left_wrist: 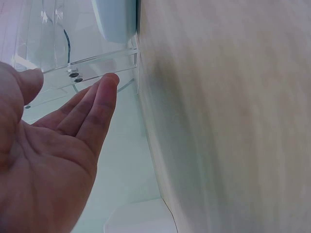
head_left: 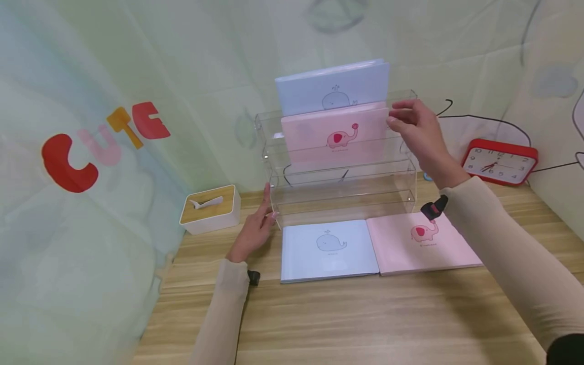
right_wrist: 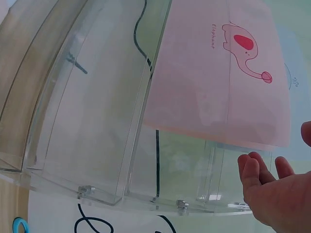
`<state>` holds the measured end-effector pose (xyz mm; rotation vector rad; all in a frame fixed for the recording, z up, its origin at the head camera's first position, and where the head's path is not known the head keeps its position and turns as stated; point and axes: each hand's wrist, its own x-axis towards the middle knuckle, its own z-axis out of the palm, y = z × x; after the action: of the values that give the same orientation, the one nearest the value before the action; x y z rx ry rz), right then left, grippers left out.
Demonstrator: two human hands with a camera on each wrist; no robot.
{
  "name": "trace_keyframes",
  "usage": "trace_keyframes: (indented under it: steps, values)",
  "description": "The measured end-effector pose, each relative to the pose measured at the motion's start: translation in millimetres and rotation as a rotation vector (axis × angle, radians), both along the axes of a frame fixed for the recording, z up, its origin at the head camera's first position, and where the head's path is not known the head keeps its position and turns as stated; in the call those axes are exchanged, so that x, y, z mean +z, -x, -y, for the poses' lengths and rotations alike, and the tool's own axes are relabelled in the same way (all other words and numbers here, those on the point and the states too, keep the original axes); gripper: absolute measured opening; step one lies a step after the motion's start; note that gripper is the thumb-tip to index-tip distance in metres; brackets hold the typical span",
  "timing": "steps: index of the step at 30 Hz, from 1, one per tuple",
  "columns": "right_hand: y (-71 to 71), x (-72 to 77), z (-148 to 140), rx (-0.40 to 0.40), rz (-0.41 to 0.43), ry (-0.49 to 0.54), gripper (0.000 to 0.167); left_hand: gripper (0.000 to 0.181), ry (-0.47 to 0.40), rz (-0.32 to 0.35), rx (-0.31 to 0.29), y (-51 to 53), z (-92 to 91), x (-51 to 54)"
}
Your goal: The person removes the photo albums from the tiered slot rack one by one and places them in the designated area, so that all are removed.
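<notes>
While the left hand [head_left: 256,228] is resting nearly straight fingers, gripping nothing, against the clear rack [head_left: 342,200], the upright pink book [head_left: 310,132] is standing in a far tier — the loosely bent, empty right hand [head_left: 422,134] is hovering beside its right edge, light nudges probably working best.

2 beige sleeves [head_left: 515,253]; black, red-marked strap [head_left: 434,208] at right cuff [head_left: 460,190], black piece [head_left: 254,277] at left.

Front tabletop [head_left: 328,319] passable, transparent rack [head_left: 342,197] blocking behind, tissue box [head_left: 212,221] left
</notes>
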<state>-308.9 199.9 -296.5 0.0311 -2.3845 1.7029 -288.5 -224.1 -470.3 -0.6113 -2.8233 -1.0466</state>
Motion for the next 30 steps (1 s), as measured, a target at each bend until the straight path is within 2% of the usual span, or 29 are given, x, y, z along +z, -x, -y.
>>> trace_keyframes:
  steps: [16, 23, 30]
  values:
    - [8.5, 1.2, 3.9, 0.001, -0.009, 0.018, 0.05, 0.081, 0.004, -0.005, -0.005, 1.2, 0.1, -1.1]
    - [11.2, 0.5, 6.7, 0.007, -0.102, 0.058, 0.041, 0.082, 0.009, -0.003, -0.005, 0.7, 0.1, -0.6]
    - [15.9, 7.0, 9.7, 0.058, -0.173, -0.033, 0.039, 0.082, 0.004, 0.006, -0.001, 0.4, -0.7, 0.4]
